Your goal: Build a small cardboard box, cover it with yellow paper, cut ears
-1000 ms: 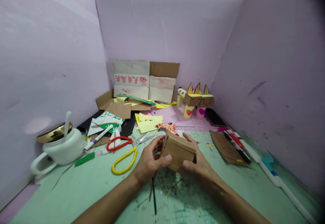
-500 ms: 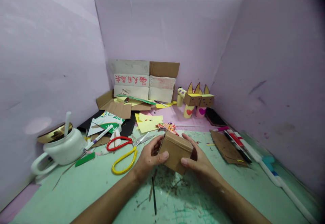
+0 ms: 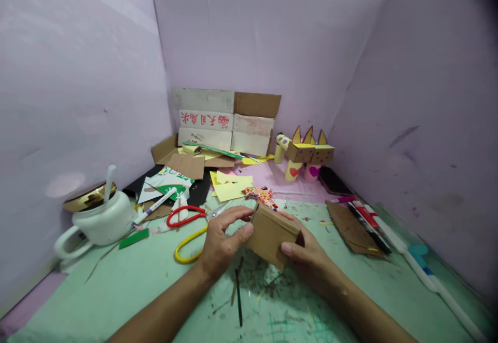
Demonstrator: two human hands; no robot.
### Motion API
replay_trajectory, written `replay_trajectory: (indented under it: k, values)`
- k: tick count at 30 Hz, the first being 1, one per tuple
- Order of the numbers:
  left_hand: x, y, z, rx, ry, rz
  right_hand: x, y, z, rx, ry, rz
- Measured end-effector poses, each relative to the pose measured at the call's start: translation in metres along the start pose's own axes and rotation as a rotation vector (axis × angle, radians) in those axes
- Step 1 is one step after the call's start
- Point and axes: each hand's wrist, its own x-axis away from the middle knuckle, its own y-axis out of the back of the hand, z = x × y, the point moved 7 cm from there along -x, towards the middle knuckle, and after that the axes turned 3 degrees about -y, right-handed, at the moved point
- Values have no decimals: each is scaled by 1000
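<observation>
Small brown cardboard box (image 3: 270, 237): tilted, between both hands | left hand (image 3: 222, 239): thumb and fingers pinching box's left edge | right hand (image 3: 309, 249): thumb on front, fingers behind box's right side | scissors (image 3: 189, 234): left of box | smartphone (image 3: 333, 180): beyond box, right

hands (image 3: 221, 244) (image 3: 313, 260) 2 | held box (image 3: 268, 235) 1 | scissors (image 3: 212, 215) 1 | mug (image 3: 107, 224) 1

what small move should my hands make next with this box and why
I'd gently level the box: its top edge slopes down to the right. The left hand and right hand are on opposite sides of it, so a small turn between them seems enough.
</observation>
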Motion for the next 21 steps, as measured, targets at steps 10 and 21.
replay_trajectory:
  k: [10, 21]
  values:
    - [1, 3, 2, 34, 69, -52, 0, -1, 1, -17, -28, -25]
    - [9, -4, -9, -127, -186, 8, -1, 1, 7, 145, 71, -41]
